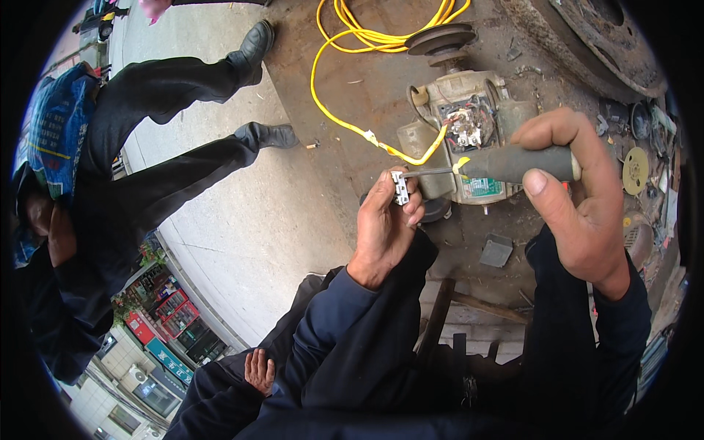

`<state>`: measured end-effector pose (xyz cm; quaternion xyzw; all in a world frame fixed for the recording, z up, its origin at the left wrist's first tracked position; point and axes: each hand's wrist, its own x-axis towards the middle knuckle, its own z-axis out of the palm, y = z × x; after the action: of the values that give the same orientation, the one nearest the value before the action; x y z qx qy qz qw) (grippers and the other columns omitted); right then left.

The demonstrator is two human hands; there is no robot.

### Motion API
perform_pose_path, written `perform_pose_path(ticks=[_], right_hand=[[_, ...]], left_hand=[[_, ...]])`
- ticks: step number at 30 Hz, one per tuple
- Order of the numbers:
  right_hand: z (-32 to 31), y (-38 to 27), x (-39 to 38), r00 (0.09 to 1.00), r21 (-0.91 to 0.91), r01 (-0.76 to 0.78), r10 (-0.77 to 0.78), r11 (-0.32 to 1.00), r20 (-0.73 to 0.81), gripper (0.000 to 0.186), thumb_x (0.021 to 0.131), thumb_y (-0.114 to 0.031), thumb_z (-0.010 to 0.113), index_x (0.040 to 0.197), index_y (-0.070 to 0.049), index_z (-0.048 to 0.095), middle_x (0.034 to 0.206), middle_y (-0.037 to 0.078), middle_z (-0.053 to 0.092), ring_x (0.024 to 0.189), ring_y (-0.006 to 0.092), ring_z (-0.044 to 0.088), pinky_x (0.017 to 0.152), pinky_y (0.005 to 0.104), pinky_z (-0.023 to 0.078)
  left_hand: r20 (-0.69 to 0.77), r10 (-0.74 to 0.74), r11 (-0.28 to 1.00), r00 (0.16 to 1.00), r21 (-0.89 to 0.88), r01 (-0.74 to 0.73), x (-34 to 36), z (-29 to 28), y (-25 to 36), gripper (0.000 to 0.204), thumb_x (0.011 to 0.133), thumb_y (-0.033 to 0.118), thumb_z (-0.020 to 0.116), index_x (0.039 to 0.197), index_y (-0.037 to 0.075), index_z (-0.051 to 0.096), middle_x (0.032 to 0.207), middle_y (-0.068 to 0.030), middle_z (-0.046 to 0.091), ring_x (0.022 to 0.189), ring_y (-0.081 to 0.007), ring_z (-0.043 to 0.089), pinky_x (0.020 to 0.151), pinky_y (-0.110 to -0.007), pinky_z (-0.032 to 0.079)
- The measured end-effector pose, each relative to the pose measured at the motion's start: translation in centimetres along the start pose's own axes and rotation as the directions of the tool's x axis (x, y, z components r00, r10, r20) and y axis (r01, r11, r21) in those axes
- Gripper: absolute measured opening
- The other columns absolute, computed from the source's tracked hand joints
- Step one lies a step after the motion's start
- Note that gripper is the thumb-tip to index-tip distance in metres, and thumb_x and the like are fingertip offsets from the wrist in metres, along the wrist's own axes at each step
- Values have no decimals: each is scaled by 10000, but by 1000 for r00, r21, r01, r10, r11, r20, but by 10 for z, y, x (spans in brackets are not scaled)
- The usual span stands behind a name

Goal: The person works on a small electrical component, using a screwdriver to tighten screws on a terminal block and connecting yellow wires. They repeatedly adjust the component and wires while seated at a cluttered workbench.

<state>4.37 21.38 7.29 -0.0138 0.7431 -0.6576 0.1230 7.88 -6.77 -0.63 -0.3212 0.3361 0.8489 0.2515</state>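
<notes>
My left hand (pixel 387 231) pinches a small white terminal block (pixel 400 188) between thumb and fingers. A screwdriver (pixel 506 164) with a thick dark handle lies level in my right hand (pixel 576 198), its thumb and curled fingers around the handle's end. The metal shaft reaches left to the terminal block, the tip at or against it. Just beyond the screwdriver stands an electric motor (pixel 506 110) with a pulley (pixel 440 40) and an open wiring box (pixel 467 126). A yellow cable (pixel 334 117) runs into this box, wrapped with pale tape partway along.
Large rusty wheel parts (pixel 601 48) stand at the far right. A small grey cover plate (pixel 497 250) lies on the dirty ground, near a wooden stool (pixel 440 312). At the left stands a person in dark trousers (pixel 169 88); another person's hand (pixel 259 372) rests close beside my left arm.
</notes>
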Motion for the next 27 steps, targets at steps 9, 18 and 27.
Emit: perform_pose_path(ticks=[9,18,27], right_hand=[[10,-5,-2,950,-163,312,-304,936,72,240,916,-84,604,1136,6,569,1120,170,610,952,211,587,880,358,481],[7,-15,3,997,-203,72,-66,977,36,252,953,-155,645,1119,20,572,1019,141,625,846,207,585,801,335,474],[0,-8,2,988,-195,153,-150,969,29,263,906,-114,651,1130,10,593,1112,181,621,974,257,609,897,368,482]], left_hand=[[-34,4,1000,999,4,-3,-1,0,0,269,1143,309,436,1196,68,545,970,-54,531,766,-140,474,644,-280,400],[-40,126,985,991,122,-120,-4,3,0,274,1136,332,453,1167,77,551,960,-54,543,763,-139,475,654,-286,399],[-28,92,989,995,118,-88,-5,2,0,270,1142,308,442,1204,63,537,961,-62,535,759,-142,473,648,-282,404]])
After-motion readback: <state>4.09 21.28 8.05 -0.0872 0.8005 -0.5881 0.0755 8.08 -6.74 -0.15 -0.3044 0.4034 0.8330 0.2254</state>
